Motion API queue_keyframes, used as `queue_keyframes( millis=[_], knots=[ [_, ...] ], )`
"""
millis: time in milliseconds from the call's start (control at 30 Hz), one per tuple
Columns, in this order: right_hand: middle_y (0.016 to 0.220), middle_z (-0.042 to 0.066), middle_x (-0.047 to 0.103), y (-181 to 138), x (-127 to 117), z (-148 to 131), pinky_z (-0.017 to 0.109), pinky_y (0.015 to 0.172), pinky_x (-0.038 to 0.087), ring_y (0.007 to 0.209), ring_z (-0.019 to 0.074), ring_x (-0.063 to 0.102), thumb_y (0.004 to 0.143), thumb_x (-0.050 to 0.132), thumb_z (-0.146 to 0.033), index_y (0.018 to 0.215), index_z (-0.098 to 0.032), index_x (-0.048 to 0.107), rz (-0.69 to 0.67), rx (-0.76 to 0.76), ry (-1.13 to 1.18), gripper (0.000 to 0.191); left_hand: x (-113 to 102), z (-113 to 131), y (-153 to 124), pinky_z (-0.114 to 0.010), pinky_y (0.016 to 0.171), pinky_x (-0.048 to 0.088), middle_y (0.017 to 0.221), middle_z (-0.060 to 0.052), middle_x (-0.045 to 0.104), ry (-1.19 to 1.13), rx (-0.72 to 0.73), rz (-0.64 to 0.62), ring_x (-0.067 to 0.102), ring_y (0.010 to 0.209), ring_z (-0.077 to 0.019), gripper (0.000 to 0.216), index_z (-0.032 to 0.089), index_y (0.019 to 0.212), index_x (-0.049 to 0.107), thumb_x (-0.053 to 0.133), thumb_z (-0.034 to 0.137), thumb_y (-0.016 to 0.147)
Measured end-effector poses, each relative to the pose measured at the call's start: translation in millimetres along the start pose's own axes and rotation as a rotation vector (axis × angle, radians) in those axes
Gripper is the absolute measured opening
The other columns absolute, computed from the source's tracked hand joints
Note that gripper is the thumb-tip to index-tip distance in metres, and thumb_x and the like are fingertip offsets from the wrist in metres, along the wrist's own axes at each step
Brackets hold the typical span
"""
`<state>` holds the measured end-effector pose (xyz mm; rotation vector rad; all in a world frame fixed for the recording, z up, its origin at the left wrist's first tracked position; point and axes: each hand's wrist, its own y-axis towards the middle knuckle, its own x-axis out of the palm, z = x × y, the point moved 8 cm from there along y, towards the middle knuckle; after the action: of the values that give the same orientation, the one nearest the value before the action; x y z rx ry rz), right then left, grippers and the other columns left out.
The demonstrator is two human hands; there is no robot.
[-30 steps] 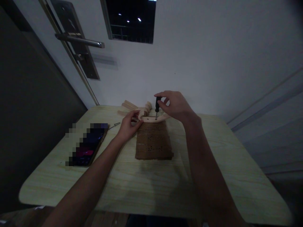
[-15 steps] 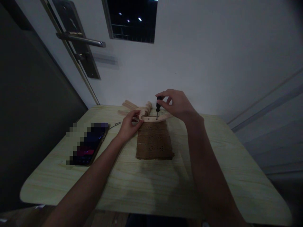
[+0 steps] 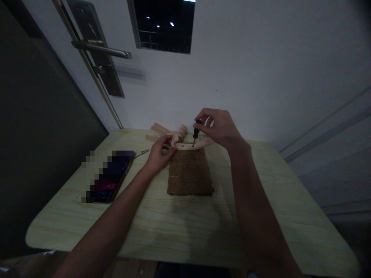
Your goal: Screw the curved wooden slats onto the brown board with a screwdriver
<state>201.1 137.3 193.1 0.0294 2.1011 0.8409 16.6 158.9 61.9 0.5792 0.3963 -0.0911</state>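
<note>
My right hand [image 3: 216,125] pinches the black handle of a screwdriver [image 3: 196,130], which leans slightly with its tip at a hole in a pale, curved wooden piece [image 3: 187,146]. The left end of that wooden piece is gripped between the thumb and fingers of my left hand [image 3: 159,152]. The wood lies along the far edge of a brown corrugated cardboard block [image 3: 189,173] with small dark holes in its top. Just behind my left hand are rounded wooden parts [image 3: 182,131] and several flat wooden sticks [image 3: 160,128].
A phone [image 3: 111,181], partly pixelated, lies at the left of the pale wood-grain table [image 3: 179,227]. Beside it is a thin metal rod or tool [image 3: 142,153]. Behind the table stands a white door with a metal handle [image 3: 104,49] and a dark window [image 3: 165,27].
The screwdriver has gone from nearly upright to tilted, its handle moving right with my right hand. My left hand keeps its hold on the wood. The view has shifted slightly.
</note>
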Motion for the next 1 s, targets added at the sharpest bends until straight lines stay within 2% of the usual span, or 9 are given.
queue_keyframes(
  millis=[100,267,433,567,800,933,1000],
  knots=[
    [0.076,0.002,0.069,-1.5,-0.9,0.7,0.029,0.069,0.046,0.062,0.0123,0.056,0.080,0.067,-0.025,0.088,-0.018,0.071,0.008,-0.012,0.010,0.012,0.0,-0.9,-0.2,-0.031,0.073,0.056,0.112,-0.011,0.066,0.010,-0.001,-0.001,0.064,0.091,-0.0177,0.039,0.017,0.115,0.058,0.067,0.030,0.080],
    [0.095,0.005,0.072,-3.9,-0.7,-0.5,0.031,0.071,0.049,0.065,0.0125,0.058,0.078,0.061,-0.018,0.094,-0.018,0.071,0.006,-0.048,0.043,0.018,0.2,-4.0,-0.2,-0.030,0.072,0.056,0.111,-0.011,0.066,0.016,-0.010,0.002,0.064,0.088,-0.0168,0.039,0.017,0.115,0.059,0.067,0.028,0.079],
    [0.087,0.003,0.070,-4.0,1.5,-2.0,0.027,0.063,0.048,0.062,0.0118,0.059,0.077,0.060,-0.019,0.093,-0.018,0.069,-0.039,-0.003,0.131,0.018,0.4,-4.1,0.0,-0.030,0.072,0.056,0.111,-0.010,0.066,0.011,0.000,0.002,0.063,0.092,-0.0179,0.039,0.018,0.115,0.059,0.067,0.029,0.079],
    [0.083,0.001,0.069,-3.1,3.1,-3.8,0.026,0.060,0.045,0.057,0.0096,0.055,0.078,0.060,-0.019,0.097,-0.020,0.070,-0.072,0.001,0.099,0.021,-0.2,-4.3,0.2,-0.030,0.072,0.056,0.111,-0.012,0.066,0.007,0.002,0.008,0.064,0.091,-0.0185,0.038,0.019,0.114,0.059,0.067,0.029,0.078],
    [0.072,0.002,0.066,0.5,2.1,5.2,0.028,0.064,0.045,0.061,0.0120,0.055,0.078,0.072,-0.029,0.084,-0.018,0.071,-0.009,0.025,0.059,0.013,0.0,-0.8,0.1,-0.030,0.072,0.057,0.113,-0.012,0.066,0.001,-0.008,-0.012,0.064,0.093,-0.0185,0.038,0.017,0.114,0.058,0.067,0.030,0.079],
    [0.068,0.000,0.061,-0.1,2.0,5.2,0.027,0.062,0.043,0.063,0.0126,0.054,0.074,0.077,-0.033,0.071,-0.018,0.062,0.038,0.037,0.078,0.022,-0.5,-2.2,0.1,-0.029,0.072,0.057,0.111,-0.010,0.066,0.008,-0.003,0.002,0.064,0.090,-0.0177,0.039,0.019,0.115,0.059,0.067,0.029,0.079],
    [0.069,0.000,0.061,-0.7,3.1,5.6,0.027,0.060,0.042,0.062,0.0120,0.054,0.073,0.077,-0.033,0.070,-0.018,0.059,0.046,0.052,0.085,0.024,-0.5,-3.0,0.3,-0.030,0.072,0.056,0.111,-0.010,0.066,0.013,0.001,0.006,0.064,0.089,-0.0176,0.039,0.018,0.115,0.059,0.067,0.030,0.079]
  ],
)
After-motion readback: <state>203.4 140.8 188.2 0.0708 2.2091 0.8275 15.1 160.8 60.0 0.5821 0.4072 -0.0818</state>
